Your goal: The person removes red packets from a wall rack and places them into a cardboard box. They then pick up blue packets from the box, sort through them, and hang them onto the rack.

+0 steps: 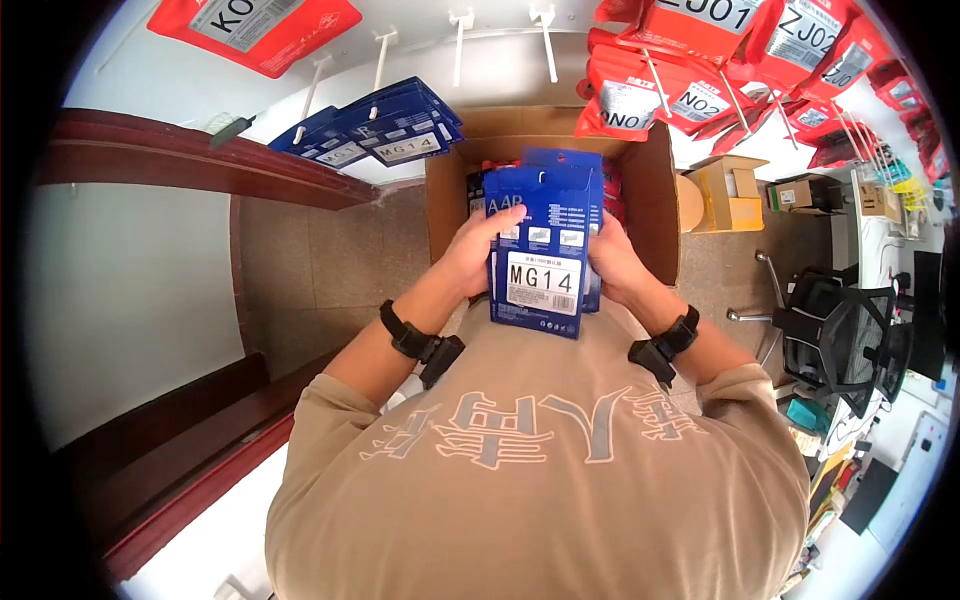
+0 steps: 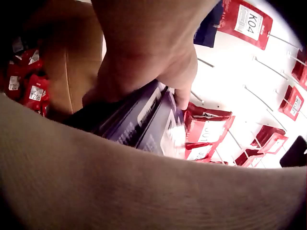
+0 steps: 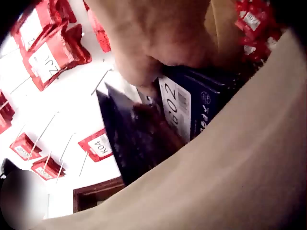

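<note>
Both hands hold a stack of flat blue packets (image 1: 540, 215) over an open cardboard box, close to the chest. The front packet has a white label (image 1: 543, 281) reading MG14 and a hang hole at its top. My left hand (image 1: 474, 252) grips the left edge, thumb lying across the front. On the opposite edge my right hand (image 1: 617, 262) holds the stack, its fingers partly hidden behind the packets. In the right wrist view the packets spread apart, and another label (image 3: 176, 106) ending in 02 shows beneath the right hand (image 3: 158, 43).
Inside the cardboard box (image 1: 650, 190) lie red packets (image 2: 36, 91). More blue MG14 packets (image 1: 405, 140) hang on wall hooks at the left, red packets (image 1: 625, 105) at the right. Some hooks (image 1: 548, 50) stick out bare. A black office chair (image 1: 840, 325) stands to the right.
</note>
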Tool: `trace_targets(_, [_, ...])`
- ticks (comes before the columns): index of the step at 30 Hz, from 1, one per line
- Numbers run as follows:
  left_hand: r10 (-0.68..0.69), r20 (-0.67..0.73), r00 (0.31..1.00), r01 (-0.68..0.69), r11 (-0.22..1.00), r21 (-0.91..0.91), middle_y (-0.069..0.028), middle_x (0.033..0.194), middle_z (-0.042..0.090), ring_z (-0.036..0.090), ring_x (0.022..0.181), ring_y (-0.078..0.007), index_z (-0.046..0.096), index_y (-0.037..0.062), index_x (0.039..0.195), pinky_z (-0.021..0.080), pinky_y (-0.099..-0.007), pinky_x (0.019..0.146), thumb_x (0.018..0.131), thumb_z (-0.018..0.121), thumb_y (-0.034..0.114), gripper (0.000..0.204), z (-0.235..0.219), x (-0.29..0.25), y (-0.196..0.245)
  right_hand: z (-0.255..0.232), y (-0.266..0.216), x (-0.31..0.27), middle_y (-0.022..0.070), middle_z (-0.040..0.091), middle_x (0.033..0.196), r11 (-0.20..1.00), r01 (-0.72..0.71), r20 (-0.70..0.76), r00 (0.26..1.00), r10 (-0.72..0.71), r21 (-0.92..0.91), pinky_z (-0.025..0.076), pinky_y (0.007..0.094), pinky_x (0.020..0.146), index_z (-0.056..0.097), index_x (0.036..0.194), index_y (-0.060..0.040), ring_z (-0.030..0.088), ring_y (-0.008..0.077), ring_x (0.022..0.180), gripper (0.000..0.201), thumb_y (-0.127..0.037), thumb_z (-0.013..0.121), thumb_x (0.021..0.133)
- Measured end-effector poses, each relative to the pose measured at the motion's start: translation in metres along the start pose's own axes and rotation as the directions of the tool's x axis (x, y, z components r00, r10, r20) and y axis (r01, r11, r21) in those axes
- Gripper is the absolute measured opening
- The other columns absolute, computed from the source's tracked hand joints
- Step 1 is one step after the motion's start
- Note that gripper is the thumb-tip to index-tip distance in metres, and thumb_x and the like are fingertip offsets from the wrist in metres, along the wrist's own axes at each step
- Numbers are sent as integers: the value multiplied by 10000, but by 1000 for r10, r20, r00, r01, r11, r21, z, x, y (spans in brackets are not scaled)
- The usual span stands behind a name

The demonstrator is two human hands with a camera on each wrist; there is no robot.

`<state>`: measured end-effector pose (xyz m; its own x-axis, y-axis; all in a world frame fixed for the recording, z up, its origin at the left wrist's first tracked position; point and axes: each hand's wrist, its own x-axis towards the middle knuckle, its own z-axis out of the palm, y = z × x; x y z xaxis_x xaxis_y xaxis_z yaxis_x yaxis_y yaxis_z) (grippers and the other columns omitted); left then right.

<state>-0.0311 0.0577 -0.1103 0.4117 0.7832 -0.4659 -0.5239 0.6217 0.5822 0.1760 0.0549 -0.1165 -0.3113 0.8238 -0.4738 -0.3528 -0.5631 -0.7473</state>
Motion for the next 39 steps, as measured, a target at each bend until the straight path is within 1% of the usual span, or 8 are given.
trace_targets(13, [30, 32, 999, -31, 999, 9, -114, 1066, 699, 709, 925, -204, 576, 1, 1212, 586, -331, 805, 969, 571, 285, 373, -39, -30, 14, 48, -11, -12, 151, 490, 1387, 737, 57, 94, 996, 9, -674, 406, 396, 1051, 250, 1489, -63, 489, 234, 1274, 585, -307, 503, 1022])
trace_targets(15, [78, 54, 995, -74, 995, -69, -114, 1085, 698, 707, 936, -206, 572, 3, 1232, 583, -334, 815, 974, 561, 289, 385, -36, -38, 16, 56, -13, -12, 180, 509, 1287, 765, 313, 62, 939, -339, -563, 444, 377, 1003, 283, 1395, 17, 563, 235, 1153, 519, -218, 537, 1007])
trace_targets(19, [113, 59, 992, -110, 992, -60, -128, 1097, 694, 707, 934, -206, 562, -8, 1244, 582, -333, 815, 980, 568, 267, 382, -47, -47, 16, 65, -44, -16, 202, 487, 1217, 141, 654, 393, 597, -699, -743, 476, 388, 912, 466, 1253, 18, 524, 297, 1118, 564, -293, 732, 864])
trace_targets(21, [134, 16, 991, -133, 990, -39, -129, 1088, 695, 709, 917, -200, 573, -10, 1227, 585, -332, 801, 981, 579, 271, 374, -52, -51, 14, 89, -56, -19, 199, 499, 1200, -45, 607, 506, 616, -604, -793, 478, 399, 886, 522, 1174, 12, 522, 341, 1101, 582, -334, 793, 792])
trace_targets(25, [139, 1, 990, -139, 990, -2, -133, 1078, 700, 710, 902, -198, 585, -27, 1212, 584, -325, 802, 991, 556, 291, 388, -66, -65, 16, 114, -46, -11, 165, 564, 1093, 176, 464, 305, 778, -549, -868, 484, 390, 860, 561, 1102, -16, 573, 333, 1050, 499, -239, 827, 742])
trace_targets(32, [193, -84, 978, -199, 978, -66, -139, 1069, 705, 707, 909, -199, 627, -34, 1160, 564, -305, 817, 997, 482, 343, 436, -96, -98, 26, 133, -29, 7, 129, 615, 1012, 312, 516, 340, 812, -475, -798, 489, 347, 857, 560, 1069, 5, 627, 248, 960, 316, -64, 741, 820])
trace_targets(34, [216, -87, 973, -222, 972, -76, -135, 1059, 708, 703, 919, -202, 632, -28, 1155, 548, -319, 845, 977, 498, 314, 408, -108, -107, 29, 141, -25, 12, 69, 624, 978, 757, 431, 256, 902, -347, -491, 489, 291, 807, 525, 1102, -13, 612, 137, 933, 267, -10, 678, 883])
trace_targets(39, [247, -80, 966, -249, 969, -11, -147, 1025, 711, 711, 844, -193, 634, -72, 1120, 566, -300, 756, 961, 508, 240, 372, -125, -129, 42, 136, -58, 17, 8, 628, 918, 724, 642, 148, 765, -626, -252, 476, 223, 792, 521, 1249, -74, 575, 81, 859, 329, -4, 605, 938])
